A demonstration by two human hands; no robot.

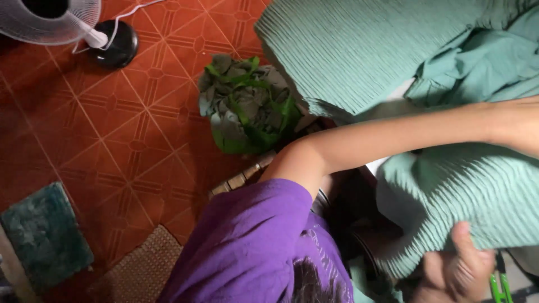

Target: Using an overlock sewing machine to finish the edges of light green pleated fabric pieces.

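A large piece of pleated mint-green fabric fills the upper right and drapes down to the lower right. My right hand grips its lower edge at the bottom right, with the thumb pressed on the cloth. My left arm, in a purple short sleeve, stretches across the frame to the right. My left hand reaches the right edge over the fabric, and its fingers are cut off by the frame. Smoother green cloth lies bunched at the top right.
A green bag stuffed with grey-green cloth stands on the red tiled floor. A white fan with a black base is at the top left. A dark green mat and a woven mat lie lower left. Green-handled scissors show bottom right.
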